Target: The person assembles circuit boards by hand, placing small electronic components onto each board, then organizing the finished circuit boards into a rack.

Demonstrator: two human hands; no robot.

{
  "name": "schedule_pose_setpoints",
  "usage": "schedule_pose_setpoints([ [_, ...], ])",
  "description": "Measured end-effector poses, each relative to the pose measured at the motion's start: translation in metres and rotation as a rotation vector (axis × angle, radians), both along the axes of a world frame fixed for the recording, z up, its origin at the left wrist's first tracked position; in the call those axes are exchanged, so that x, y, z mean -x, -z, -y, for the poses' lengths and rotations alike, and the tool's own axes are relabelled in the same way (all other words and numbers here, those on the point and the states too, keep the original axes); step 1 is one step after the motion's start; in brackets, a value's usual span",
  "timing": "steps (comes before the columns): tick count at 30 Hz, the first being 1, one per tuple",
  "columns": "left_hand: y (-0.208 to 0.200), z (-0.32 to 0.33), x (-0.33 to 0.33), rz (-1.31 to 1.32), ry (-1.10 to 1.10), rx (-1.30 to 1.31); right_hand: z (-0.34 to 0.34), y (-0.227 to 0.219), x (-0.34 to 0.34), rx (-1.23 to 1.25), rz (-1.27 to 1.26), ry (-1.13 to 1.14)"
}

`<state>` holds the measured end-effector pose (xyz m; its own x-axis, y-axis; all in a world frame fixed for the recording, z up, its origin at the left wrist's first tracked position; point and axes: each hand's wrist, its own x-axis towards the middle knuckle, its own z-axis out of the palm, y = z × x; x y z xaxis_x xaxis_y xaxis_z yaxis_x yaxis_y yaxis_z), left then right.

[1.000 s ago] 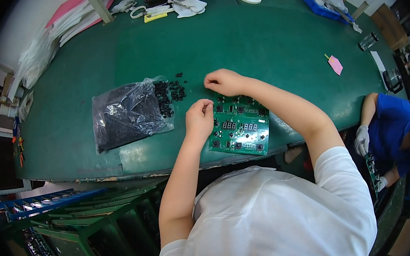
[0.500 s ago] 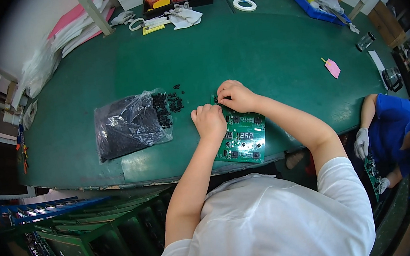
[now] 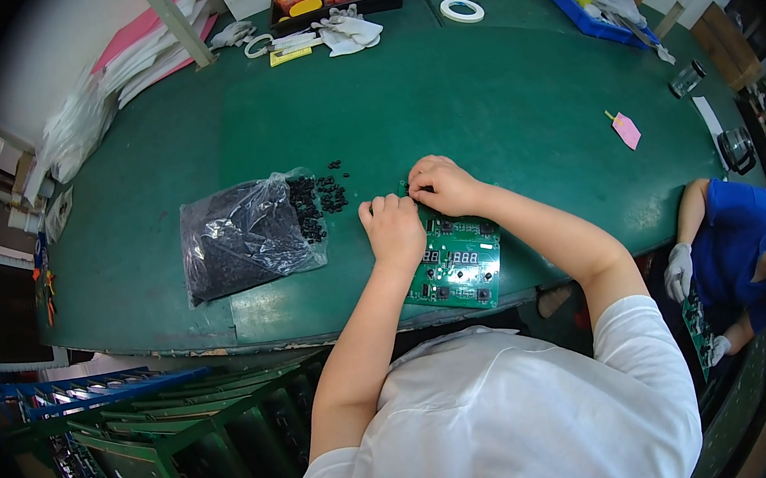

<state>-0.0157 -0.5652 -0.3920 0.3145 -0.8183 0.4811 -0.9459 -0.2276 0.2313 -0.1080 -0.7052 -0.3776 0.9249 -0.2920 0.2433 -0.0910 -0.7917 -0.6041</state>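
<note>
A green circuit board (image 3: pixel 471 293) with digit displays and small black parts lies near the table's front edge. Over its far left part rests my left hand (image 3: pixel 395 230), fingers bent and drawn together; what they hold, if anything, is hidden. At the board's far end my right hand (image 3: pixel 444 187) is closed in a pinch, its fingertips close to those of the left. Whatever sits in that pinch is too small to make out. Left of the hands, a clear plastic bag (image 3: pixel 240 242) full of small black parts lies on its side, with loose black caps (image 3: pixel 331 196) spilled at its mouth.
At the back of the green table (image 3: pixel 324 106) are a black tray (image 3: pixel 365 5), white gloves (image 3: pixel 349 33), a tape roll (image 3: pixel 462 11) and a blue bin (image 3: pixel 588 24). A pink tag (image 3: pixel 626 131) lies right. A gloved co-worker (image 3: pixel 742 232) holds another board at the right.
My right fingers have curled in a little more at the board's far end. My left hand stays over the board. The whole view has shifted slightly.
</note>
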Motion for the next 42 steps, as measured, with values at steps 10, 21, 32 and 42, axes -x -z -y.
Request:
schedule_pose_setpoints([
  [10,0.003,-0.001,0.000,-0.118,0.024,0.030,0.002,0.001,0.000,-0.035,0.001,-0.036],
  [21,-0.001,0.001,-0.002,-0.026,0.028,0.003,0.003,0.002,0.000,-0.046,-0.024,-0.023],
  [32,-0.005,0.001,-0.005,-0.060,0.111,-0.050,0.001,0.002,-0.001,0.002,-0.008,-0.045],
  [42,0.006,-0.049,-0.099,-0.191,-0.210,0.069,-0.005,-0.006,-0.002,0.177,0.011,-0.085],
])
